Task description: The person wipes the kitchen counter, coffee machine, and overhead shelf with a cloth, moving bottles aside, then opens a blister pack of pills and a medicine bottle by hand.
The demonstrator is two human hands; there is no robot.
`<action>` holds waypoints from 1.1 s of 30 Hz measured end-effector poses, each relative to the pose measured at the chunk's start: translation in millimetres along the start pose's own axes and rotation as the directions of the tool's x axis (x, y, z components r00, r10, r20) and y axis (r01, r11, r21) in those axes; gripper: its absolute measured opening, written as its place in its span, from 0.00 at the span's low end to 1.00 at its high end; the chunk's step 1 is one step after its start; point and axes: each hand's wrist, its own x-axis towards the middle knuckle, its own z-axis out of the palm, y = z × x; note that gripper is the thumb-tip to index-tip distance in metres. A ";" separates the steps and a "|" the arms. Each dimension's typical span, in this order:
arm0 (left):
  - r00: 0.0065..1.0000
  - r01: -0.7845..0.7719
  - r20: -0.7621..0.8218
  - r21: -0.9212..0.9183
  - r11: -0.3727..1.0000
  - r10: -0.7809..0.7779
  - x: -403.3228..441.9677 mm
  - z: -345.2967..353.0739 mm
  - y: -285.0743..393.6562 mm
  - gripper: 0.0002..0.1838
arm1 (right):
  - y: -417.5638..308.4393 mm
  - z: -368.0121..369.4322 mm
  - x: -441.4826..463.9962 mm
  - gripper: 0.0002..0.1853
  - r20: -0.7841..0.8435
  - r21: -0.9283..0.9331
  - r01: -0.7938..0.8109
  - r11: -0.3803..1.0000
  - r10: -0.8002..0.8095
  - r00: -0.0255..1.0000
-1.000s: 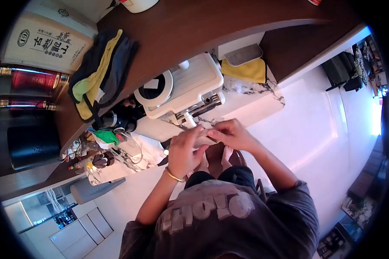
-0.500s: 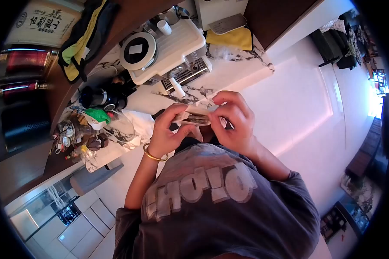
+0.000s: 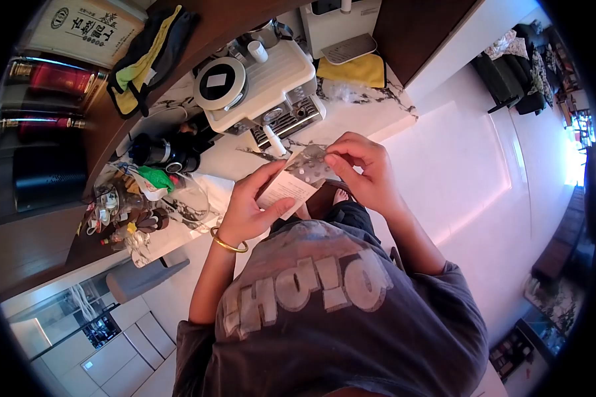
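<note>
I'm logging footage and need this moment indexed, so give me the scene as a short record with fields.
left hand: grips a pale printed packet between thumb and fingers; hand
right hand: pinches a see-through piece with small round marks, at the packet's upper end; hand
left wrist: gold bangle
counter: marble-patterned; white machine, yellow cloth beside it
on the machine: round black-topped object, white cup-like item
shelf: dark-and-yellow cloth
unclear: what the see-through piece is
</note>
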 end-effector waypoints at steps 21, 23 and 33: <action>1.000 0.013 0.004 -0.232 0.973 -0.013 10.6 22.5 -6.6 0.30 | 4.3 -20.1 0.1 0.04 -0.288 0.449 0.014 0.893 0.130 0.949; 1.000 0.011 -0.002 -0.234 0.972 -0.012 11.9 25.9 -8.2 0.31 | 25.0 -37.1 1.9 0.04 -0.225 0.604 0.005 0.797 0.164 0.960; 0.991 0.088 0.121 -0.209 0.974 -0.064 14.3 25.2 -5.1 0.36 | 31.0 -23.5 -7.5 0.06 0.132 0.137 -0.193 0.971 0.176 0.976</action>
